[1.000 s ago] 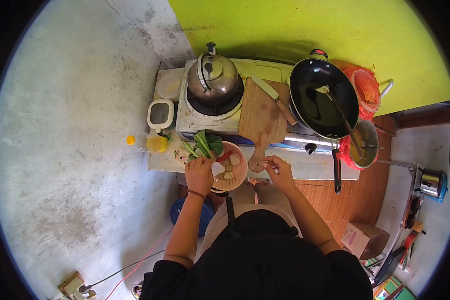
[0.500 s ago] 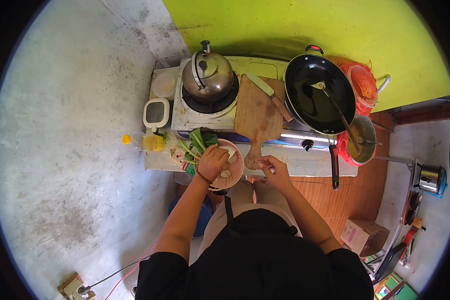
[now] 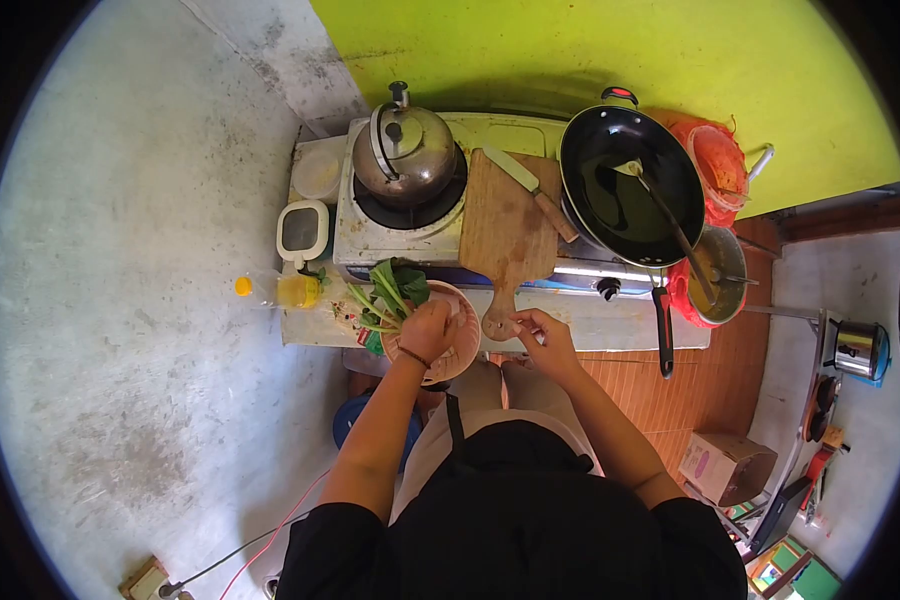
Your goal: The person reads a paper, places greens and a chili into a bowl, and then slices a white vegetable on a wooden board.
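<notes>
My left hand [image 3: 428, 330] reaches into a pink plastic basket [image 3: 438, 373], its fingers closed around something pale that is mostly hidden. Leafy greens [image 3: 392, 290] with pale stems lean over the basket's left rim. My right hand [image 3: 547, 340] is beside the handle of a wooden cutting board [image 3: 510, 225]. Its thumb and forefinger are pinched together; anything between them is too small to name. Across the board's upper right side lies a knife [image 3: 530, 190] with a wooden handle, touched by neither hand.
A metal kettle [image 3: 404, 160] stands on the stove's left burner. To the right is a black wok [image 3: 625, 190] holding oil and a spatula [image 3: 660, 205]. Beyond it are a pot [image 3: 722, 275] and a red-wrapped container [image 3: 720, 165]. A bottle [image 3: 295, 290] lies at left.
My left hand has moved lower into the basket, and its fingers have curled in further. My right hand keeps its pinch near the board's handle. The whole view has shifted slightly.
</notes>
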Available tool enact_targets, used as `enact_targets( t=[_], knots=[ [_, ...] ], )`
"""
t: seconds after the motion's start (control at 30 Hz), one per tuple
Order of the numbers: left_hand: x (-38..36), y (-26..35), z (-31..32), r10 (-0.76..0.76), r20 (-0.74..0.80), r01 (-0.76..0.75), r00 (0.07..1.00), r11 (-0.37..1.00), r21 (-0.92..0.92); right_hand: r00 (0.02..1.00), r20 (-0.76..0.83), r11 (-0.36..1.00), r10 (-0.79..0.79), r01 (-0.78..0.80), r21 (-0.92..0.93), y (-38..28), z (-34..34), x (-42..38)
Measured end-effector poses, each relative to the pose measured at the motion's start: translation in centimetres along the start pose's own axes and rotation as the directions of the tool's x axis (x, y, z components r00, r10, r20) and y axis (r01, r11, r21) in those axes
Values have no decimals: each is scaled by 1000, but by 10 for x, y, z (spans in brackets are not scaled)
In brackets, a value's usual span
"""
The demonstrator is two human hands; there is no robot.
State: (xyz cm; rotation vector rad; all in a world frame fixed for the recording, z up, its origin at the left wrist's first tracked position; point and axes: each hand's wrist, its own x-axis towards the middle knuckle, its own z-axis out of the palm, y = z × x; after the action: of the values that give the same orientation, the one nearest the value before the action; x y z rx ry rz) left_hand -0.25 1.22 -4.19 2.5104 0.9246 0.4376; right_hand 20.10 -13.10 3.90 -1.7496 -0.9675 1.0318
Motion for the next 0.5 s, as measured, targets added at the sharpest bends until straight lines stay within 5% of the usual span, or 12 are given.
enact_targets(
  t=[0.07, 0.27, 0.5],
  knots=[
    [-3, -4, 8, 67, 105, -62, 992, 997, -50, 1000, 3, 1000, -3, 3, -5, -1, 0, 2],
    [5, -14, 37, 98, 68, -108, 993, 980, 165, 1000, 3, 1000, -6, 6, -22, -10, -3, 7],
    [5, -15, 52, -65, 249, 10, 966, 977, 214, 999, -32, 994, -5, 1, -110, -17, -10, 13]
  ],
)
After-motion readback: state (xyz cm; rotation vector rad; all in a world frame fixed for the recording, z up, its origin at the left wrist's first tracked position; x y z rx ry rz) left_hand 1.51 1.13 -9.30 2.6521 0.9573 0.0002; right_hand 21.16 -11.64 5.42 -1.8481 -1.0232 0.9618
